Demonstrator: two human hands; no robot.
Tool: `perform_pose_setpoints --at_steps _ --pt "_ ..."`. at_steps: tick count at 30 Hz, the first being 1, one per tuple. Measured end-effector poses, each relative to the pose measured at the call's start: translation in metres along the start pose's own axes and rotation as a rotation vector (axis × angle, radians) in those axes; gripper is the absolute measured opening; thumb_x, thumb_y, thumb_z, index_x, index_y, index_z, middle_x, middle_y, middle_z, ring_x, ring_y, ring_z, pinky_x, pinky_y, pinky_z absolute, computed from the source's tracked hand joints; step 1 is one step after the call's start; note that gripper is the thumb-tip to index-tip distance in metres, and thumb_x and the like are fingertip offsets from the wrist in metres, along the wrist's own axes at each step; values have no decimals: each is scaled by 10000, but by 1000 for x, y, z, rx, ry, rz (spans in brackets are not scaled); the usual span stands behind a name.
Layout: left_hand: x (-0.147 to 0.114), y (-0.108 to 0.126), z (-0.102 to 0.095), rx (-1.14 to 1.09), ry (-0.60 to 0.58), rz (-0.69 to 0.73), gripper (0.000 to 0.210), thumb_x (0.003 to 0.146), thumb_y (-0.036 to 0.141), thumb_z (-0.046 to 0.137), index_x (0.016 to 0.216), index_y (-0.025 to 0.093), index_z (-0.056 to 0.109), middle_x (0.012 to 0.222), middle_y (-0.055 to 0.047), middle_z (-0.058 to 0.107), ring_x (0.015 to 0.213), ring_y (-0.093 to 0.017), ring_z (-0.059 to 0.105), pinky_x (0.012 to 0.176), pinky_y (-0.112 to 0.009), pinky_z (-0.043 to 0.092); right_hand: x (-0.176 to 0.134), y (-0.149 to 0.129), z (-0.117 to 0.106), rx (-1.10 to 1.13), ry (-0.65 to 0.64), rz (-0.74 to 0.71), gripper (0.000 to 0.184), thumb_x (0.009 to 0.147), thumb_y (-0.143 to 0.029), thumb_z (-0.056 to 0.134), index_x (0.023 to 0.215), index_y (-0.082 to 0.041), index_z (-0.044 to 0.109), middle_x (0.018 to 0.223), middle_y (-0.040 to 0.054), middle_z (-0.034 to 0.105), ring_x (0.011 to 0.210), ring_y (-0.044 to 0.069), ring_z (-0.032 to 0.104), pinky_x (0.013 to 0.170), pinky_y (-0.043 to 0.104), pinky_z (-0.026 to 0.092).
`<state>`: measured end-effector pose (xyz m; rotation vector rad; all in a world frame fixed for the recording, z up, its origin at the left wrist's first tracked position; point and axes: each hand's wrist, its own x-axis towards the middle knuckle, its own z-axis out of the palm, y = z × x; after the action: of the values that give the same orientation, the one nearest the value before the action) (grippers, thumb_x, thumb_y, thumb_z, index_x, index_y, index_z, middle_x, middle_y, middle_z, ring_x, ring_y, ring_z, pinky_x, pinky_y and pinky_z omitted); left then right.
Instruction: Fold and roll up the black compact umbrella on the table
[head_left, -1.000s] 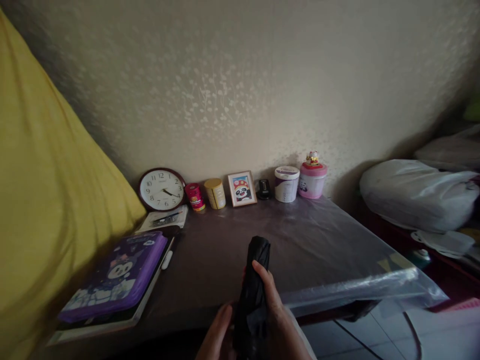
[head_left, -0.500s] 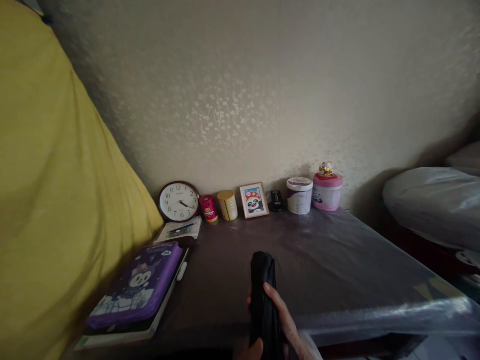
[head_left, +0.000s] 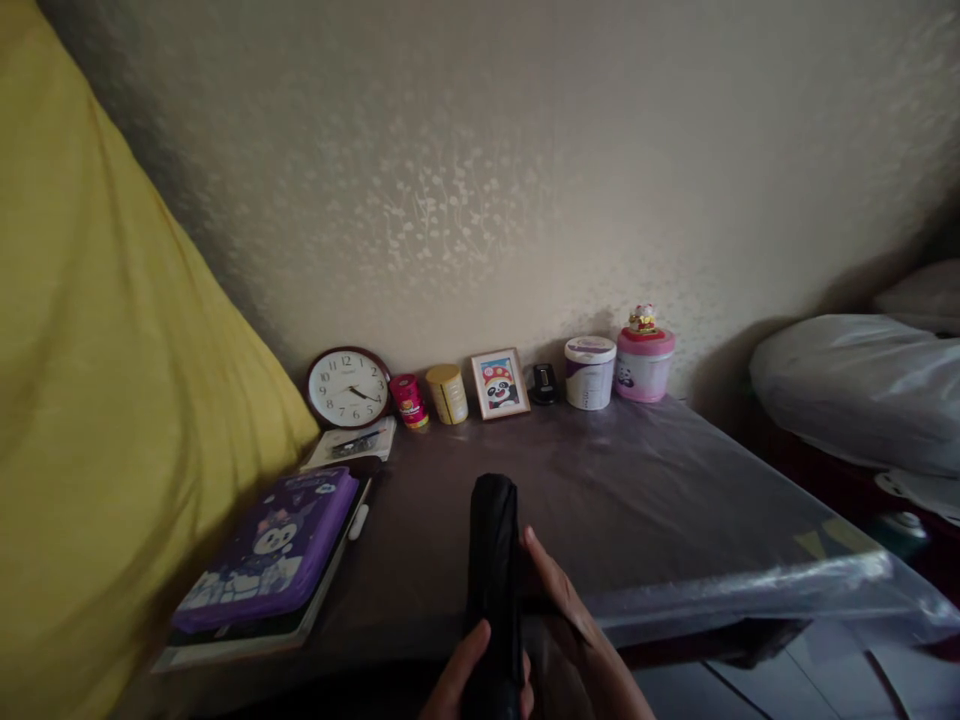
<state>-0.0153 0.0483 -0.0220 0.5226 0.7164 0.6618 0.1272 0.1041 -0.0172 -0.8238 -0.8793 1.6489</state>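
A folded black umbrella point(head_left: 493, 560) points up and away from me over the near edge of the table. Low on it, my left hand point(head_left: 469, 670) is closed around it, thumb on the near side and fingertips showing on the right. Beside the umbrella's right side is my right hand point(head_left: 581, 625), open, its extended digit apart from the black fabric; its other fingers are mostly hidden. The umbrella's lower end runs out of view at the bottom.
Along the wall stand a clock point(head_left: 348, 388), a red can point(head_left: 409, 401), a yellow can point(head_left: 448, 394), a panda picture frame point(head_left: 500, 384), a white tub point(head_left: 590, 374) and a pink tub point(head_left: 645, 366). A purple case point(head_left: 270, 550) lies left, near a yellow curtain point(head_left: 135, 400).
My right hand has come off the umbrella and moved to its right. My left hand shows more clearly around the lower part. The umbrella has shifted slightly left in view.
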Motion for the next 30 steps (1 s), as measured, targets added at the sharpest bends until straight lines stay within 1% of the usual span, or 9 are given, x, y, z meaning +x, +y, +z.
perform_pose_setpoints --at_steps 2,4,7,9,12,15,19,27,30 --pt "-2 7 -2 -1 -3 30 556 624 670 651 671 116 648 519 4 578 428 -54 438 446 -165 298 -3 2 -9 -32 -29 -10 444 783 -586 582 912 -177 698 848 54 688 817 213 635 782 343 479" --pt "-4 14 -5 13 1 59 556 615 673 659 669 120 642 526 10 574 426 -45 435 440 -155 306 -5 6 -18 -41 -75 -3 357 731 -482 687 961 -210 677 868 36 681 755 188 630 711 324 491" --pt "-6 22 -9 56 44 46 561 620 690 645 706 136 642 550 10 586 438 -52 458 455 -159 347 -7 10 -23 -23 -138 -40 397 626 -283 784 1000 -233 658 951 24 674 708 150 615 685 293 487" --pt "-8 25 -11 84 84 17 580 614 708 635 733 141 646 568 5 597 449 -63 477 464 -167 375 -8 8 -22 -5 -165 -92 356 651 -242 760 992 -227 662 984 26 669 706 136 605 690 283 482" --pt "-8 25 -13 126 141 5 609 599 729 625 735 136 649 570 1 604 443 -69 486 455 -173 383 -11 0 -16 -6 -207 -138 252 710 -250 727 953 -205 673 883 15 665 670 117 582 683 261 465" --pt "-7 21 -15 154 182 -7 632 608 744 601 714 122 645 552 -6 600 433 -65 480 448 -174 368 -15 -10 -10 -46 -199 -154 180 727 -278 730 876 -187 687 803 7 649 660 115 574 694 250 455" --pt "-6 15 -17 212 290 22 633 637 762 551 704 137 627 538 -8 606 431 -90 504 465 -205 379 -19 -19 -4 -112 -168 -171 184 755 -343 707 820 -172 701 777 21 632 703 140 588 731 261 451" --pt "-5 16 -16 344 315 116 682 669 683 603 1022 100 597 528 1 625 470 -135 571 481 -233 400 -19 -17 1 -180 -173 -219 196 778 -375 678 751 -181 681 754 4 590 633 124 562 678 256 438" --pt "-4 17 -15 426 345 175 700 654 646 647 1118 129 565 594 0 652 523 -159 603 506 -250 423 -20 -18 3 -270 -209 -254 227 821 -385 626 745 -185 701 746 19 592 673 142 564 709 271 438"
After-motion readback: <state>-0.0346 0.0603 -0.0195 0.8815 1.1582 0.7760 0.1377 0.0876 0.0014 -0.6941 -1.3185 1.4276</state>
